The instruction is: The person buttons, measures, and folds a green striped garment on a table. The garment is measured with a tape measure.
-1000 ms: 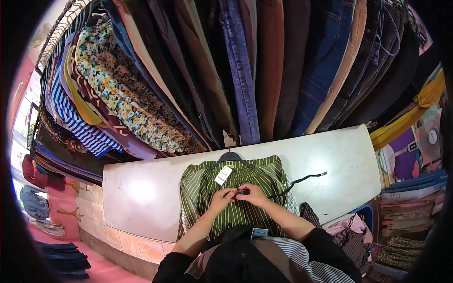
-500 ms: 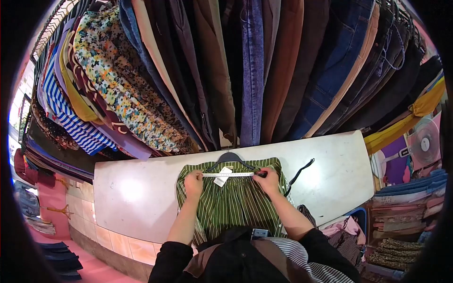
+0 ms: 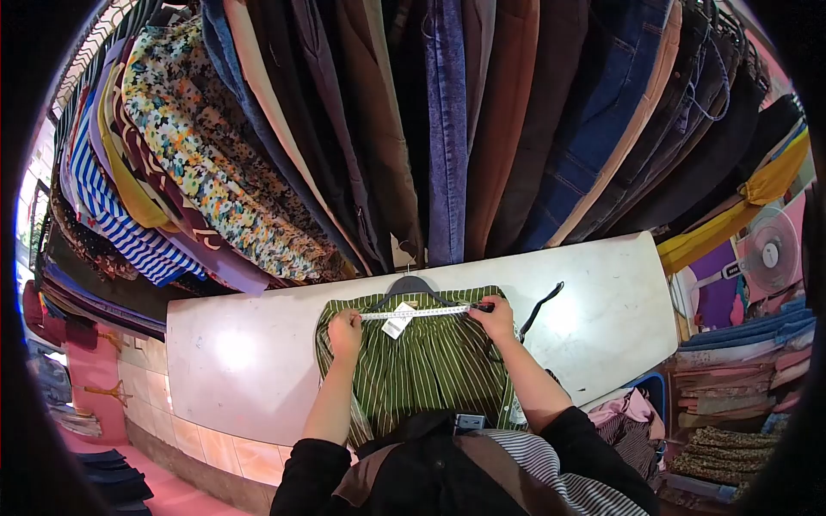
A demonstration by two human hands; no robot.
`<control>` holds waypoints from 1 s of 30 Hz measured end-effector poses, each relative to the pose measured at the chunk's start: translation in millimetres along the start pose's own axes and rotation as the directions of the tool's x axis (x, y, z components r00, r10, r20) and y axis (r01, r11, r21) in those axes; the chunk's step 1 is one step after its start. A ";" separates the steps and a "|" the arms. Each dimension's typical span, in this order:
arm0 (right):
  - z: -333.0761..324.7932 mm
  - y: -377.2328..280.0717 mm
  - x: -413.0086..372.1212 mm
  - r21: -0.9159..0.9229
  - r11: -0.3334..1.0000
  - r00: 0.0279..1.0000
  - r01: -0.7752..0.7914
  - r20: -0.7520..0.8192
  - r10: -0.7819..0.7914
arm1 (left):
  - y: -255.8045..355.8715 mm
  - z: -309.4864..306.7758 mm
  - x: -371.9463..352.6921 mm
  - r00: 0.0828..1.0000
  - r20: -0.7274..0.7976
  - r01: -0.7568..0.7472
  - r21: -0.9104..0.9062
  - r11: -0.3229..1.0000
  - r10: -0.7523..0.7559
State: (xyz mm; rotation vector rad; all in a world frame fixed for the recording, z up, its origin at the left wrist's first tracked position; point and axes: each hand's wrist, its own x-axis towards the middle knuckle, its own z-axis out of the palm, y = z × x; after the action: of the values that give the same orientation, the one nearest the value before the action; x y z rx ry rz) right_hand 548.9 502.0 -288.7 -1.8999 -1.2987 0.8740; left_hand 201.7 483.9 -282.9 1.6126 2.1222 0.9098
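A green garment with pale stripes (image 3: 422,365) lies on the white table, a black hanger (image 3: 408,290) at its top. Across its upper part runs a white tape measure (image 3: 413,312), stretched between my hands. My left hand (image 3: 345,334) pinches one end near the garment's left edge. At the other end, my right hand (image 3: 494,320) is closed around a small black piece of the tape measure, partly covered by the fingers. Below the tape, a white tag (image 3: 397,326) sits on the fabric.
Hanging trousers and tops crowd the rack (image 3: 447,129) beyond the white table (image 3: 232,370). A black strap (image 3: 542,305) lies to the right. Clothes fill a blue basket (image 3: 659,397) at the table's right front. Folded stacks and a fan (image 3: 768,248) stand farther right.
My hands are slightly farther apart, and a longer stretch of tape shows between them. The view has shifted a little.
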 end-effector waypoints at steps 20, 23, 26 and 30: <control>-28.7 51.1 -136.1 -0.464 0.764 0.894 0.449 0.225 -0.389 | -11.1 -49.9 -177.3 0.964 0.239 -0.051 0.586 0.809 -0.113; -18.1 45.3 -97.8 -0.460 0.731 0.863 0.504 0.219 -0.456 | -20.8 -46.2 -140.9 0.979 0.192 -0.067 0.616 0.785 -0.067; -5.6 27.9 -60.9 -0.439 0.703 0.827 0.559 0.225 -0.516 | -33.3 -38.3 -102.7 0.983 0.173 -0.064 0.618 0.783 -0.056; 7.2 18.5 -31.1 -0.445 0.677 0.806 0.586 0.238 -0.542 | -37.1 -33.5 -63.5 0.980 0.190 -0.073 0.632 0.772 -0.063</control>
State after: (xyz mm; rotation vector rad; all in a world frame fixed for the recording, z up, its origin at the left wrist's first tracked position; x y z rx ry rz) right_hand 543.5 468.4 -303.0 -1.6323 -2.1815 0.2972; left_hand 173.9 408.3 -290.0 1.8984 2.4159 -0.0278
